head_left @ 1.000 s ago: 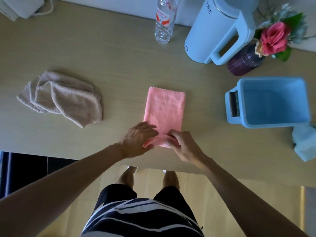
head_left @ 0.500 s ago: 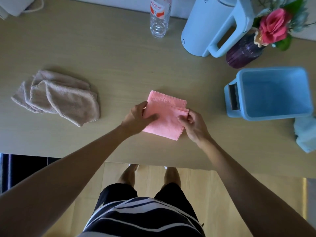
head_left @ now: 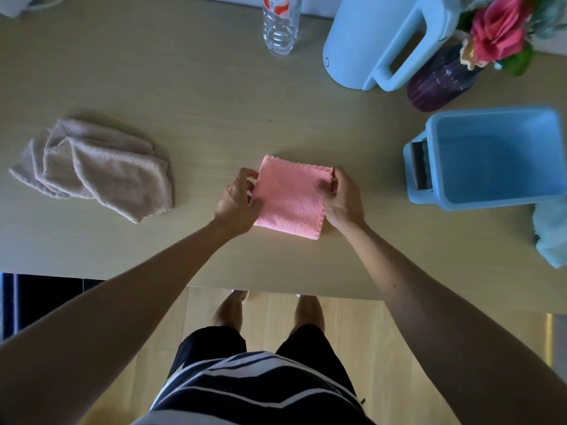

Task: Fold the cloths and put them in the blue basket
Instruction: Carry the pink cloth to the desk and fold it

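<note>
A pink cloth (head_left: 291,197) lies folded into a small square on the wooden table (head_left: 214,102), in front of me. My left hand (head_left: 237,204) pinches its left edge and my right hand (head_left: 342,200) pinches its right edge at the far corner. A beige cloth (head_left: 98,170) lies crumpled at the left of the table. The blue basket (head_left: 491,157) stands at the right with nothing visible inside. A light blue cloth (head_left: 552,234) lies just in front of the basket, cut off by the frame edge.
A pale blue kettle (head_left: 383,41), a clear plastic bottle (head_left: 280,23) and a purple vase with a pink flower (head_left: 445,78) stand along the back. The table's near edge (head_left: 276,286) runs just in front of my legs.
The pink cloth's near end was lifted and folded over to the far end, halving a long strip into a square. Both hands moved from the near end out to the cloth's sides.
</note>
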Action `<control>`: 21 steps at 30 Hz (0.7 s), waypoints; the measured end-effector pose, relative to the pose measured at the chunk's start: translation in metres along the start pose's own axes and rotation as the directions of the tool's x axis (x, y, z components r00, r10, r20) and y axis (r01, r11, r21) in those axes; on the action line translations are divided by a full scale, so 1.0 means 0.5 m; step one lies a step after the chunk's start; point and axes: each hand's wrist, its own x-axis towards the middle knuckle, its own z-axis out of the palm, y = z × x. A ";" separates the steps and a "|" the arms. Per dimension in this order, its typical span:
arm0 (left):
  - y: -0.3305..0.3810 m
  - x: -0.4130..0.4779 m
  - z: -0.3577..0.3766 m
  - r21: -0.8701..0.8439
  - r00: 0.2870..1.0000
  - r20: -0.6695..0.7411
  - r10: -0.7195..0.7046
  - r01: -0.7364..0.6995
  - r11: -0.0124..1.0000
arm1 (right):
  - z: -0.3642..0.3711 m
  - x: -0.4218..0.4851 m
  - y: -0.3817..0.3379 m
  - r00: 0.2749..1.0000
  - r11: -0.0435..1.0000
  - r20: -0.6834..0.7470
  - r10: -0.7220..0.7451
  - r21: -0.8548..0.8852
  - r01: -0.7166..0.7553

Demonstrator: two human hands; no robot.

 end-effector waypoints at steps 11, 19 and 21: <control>0.021 -0.006 -0.003 0.453 0.879 -0.150 0.452 -0.345 0.822 | 0.013 -0.006 -0.007 0.962 0.987 -0.268 -0.053 -0.161 0.010; 0.001 0.043 0.033 0.558 0.698 0.316 0.643 -0.685 0.469 | 0.080 -0.069 -0.010 0.927 0.834 -0.014 -0.374 -0.443 0.330; -0.016 0.058 0.034 0.575 0.703 0.406 0.584 -0.693 0.434 | 0.103 -0.074 0.017 0.937 0.810 0.053 -0.344 -0.488 0.325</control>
